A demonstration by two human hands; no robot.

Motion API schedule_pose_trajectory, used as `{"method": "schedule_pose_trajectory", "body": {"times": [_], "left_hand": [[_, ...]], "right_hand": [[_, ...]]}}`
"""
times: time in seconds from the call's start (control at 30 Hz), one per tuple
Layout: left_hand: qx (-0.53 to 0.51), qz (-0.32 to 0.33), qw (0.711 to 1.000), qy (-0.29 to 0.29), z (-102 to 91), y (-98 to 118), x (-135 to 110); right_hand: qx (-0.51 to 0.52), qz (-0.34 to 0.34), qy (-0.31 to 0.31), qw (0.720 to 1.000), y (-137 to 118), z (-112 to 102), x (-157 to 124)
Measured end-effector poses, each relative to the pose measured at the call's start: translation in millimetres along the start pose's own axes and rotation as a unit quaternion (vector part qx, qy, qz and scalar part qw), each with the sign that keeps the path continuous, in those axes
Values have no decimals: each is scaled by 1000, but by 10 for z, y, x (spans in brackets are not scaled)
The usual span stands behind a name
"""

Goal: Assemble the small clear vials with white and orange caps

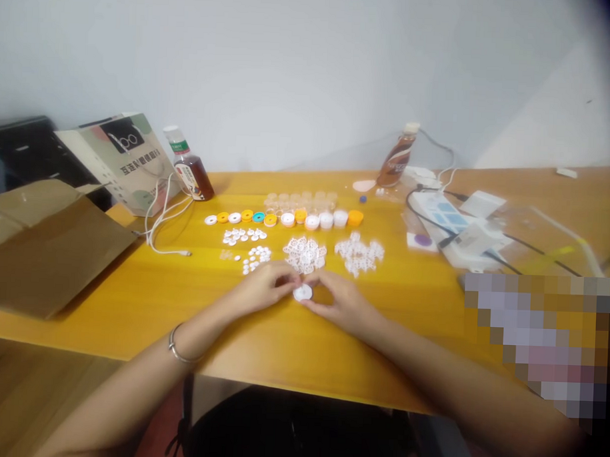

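Observation:
A small round white disc [303,292] is pinched between my two hands above the yellow-brown table [280,361]. My left hand [266,284] grips its left edge with the fingertips, and my right hand [340,300] holds its right side between thumb and fingers. Just beyond them lies a pile of white lacy, petal-like pieces [305,254]. To its right is a heap of white translucent pieces [359,254]. Small white round pieces [256,259] are scattered left of the lacy pile, with another group of small white pieces [243,236] behind them.
A row of orange, white and teal caps [258,217] stands farther back, before clear cups [300,200]. Left are a cardboard box [59,246], a white cable [157,233] and a dark bottle [194,174]. A brown bottle [398,158] and a power strip [443,220] stand right.

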State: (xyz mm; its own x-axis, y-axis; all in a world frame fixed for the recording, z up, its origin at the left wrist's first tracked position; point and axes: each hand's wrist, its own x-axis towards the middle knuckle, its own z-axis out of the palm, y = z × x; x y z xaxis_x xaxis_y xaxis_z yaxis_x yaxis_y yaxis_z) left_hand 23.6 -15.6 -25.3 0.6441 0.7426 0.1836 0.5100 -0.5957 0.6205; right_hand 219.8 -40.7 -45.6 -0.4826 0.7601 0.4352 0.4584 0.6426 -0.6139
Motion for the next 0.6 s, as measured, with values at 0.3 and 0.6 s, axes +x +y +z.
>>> {"method": "schedule_pose_trajectory", "body": {"times": [0.3, 0.6], "left_hand": [[22, 26, 999, 28, -117, 6, -67], [163, 133, 976, -57, -174, 7, -170]], "right_hand": [[5, 17, -2, 1000, -20, -10, -3], [7, 17, -2, 1000, 4, 7, -18]]}}
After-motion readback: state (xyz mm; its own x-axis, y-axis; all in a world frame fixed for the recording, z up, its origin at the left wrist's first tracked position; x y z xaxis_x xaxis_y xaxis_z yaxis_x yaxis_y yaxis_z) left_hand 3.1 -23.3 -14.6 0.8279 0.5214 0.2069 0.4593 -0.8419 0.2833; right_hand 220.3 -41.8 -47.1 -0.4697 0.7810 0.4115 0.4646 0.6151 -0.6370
